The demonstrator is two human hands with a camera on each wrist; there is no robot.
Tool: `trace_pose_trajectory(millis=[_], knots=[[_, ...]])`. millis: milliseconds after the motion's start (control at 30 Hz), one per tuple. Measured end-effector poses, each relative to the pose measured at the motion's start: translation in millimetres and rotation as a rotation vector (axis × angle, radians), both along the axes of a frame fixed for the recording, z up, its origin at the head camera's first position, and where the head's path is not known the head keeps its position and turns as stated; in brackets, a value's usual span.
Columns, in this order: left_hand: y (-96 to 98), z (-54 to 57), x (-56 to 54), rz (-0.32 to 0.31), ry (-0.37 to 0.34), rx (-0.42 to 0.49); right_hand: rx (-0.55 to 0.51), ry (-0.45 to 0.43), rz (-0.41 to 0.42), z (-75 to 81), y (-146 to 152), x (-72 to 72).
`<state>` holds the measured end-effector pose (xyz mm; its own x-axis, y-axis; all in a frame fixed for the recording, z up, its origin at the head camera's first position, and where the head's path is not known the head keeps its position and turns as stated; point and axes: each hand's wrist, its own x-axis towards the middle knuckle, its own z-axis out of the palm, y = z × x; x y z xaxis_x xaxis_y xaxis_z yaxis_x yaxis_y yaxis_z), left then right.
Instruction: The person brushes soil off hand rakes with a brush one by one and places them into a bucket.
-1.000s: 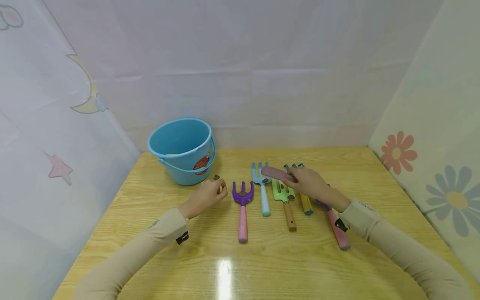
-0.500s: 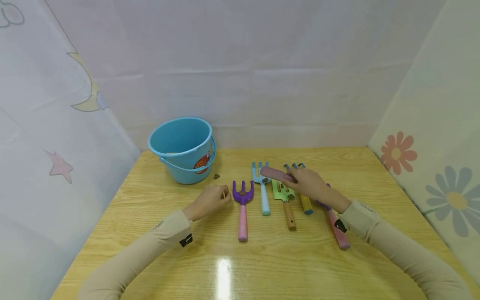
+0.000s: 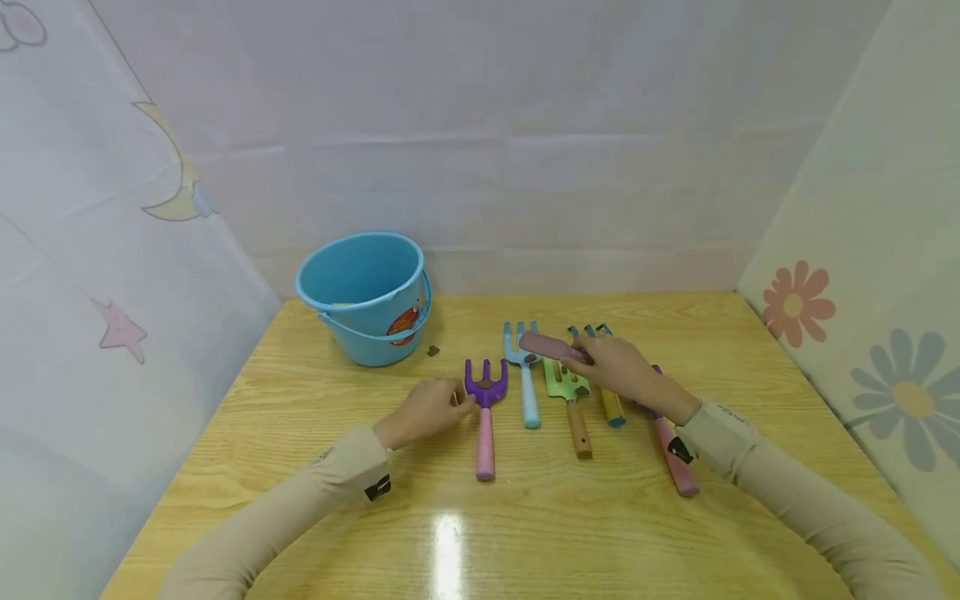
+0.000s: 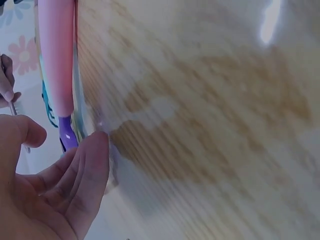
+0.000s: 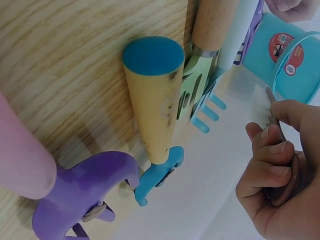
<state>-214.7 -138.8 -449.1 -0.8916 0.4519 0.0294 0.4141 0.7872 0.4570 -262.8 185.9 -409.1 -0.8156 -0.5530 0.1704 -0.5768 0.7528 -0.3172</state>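
My left hand (image 3: 423,412) reaches to the left side of a small hand fork (image 3: 486,442) with purple tines and a pink handle. In the left wrist view, its thumb stands apart from the extended fingers (image 4: 90,170), whose tips are right at the fork's purple neck. A brown clump lies on the tines. My right hand (image 3: 615,371) grips a pinkish-brown brush (image 3: 547,345) above the other tools; pale bristles (image 5: 265,111) show in the right wrist view. Beneath the brush lie a light blue fork (image 3: 530,400) and a green slotted trowel (image 3: 558,385), both with brown clumps.
A blue bucket (image 3: 367,340) with a handle stands at the back left. Brown bits (image 3: 432,351) lie beside it. A yellow-handled blue rake (image 3: 612,408) and another pink-handled purple tool (image 3: 678,462) lie at the right. Fabric walls enclose the wooden table (image 3: 570,533).
My left hand has moved right, from beside the brown bits near the bucket to the purple fork, and its fingers have extended. The right hand keeps holding the brush in almost the same place.
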Motion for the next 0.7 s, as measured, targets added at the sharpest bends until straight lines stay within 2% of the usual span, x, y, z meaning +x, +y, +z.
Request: trace_pose_trajectory(millis=[367,533,700], knots=[[11.6,-1.3,5.6,-0.026,-0.095,0.037,-0.005,-0.008,-0.002,1.3,2,1.9],[17.1,-2.4,9.8,-0.037,-0.109,0.048,-0.013,-0.018,-0.004,-2.1,4,1.8],[20.8,-6.1,12.4,-0.021,-0.108,0.024,-0.008,-0.010,0.000,-5.9,3,-0.2]])
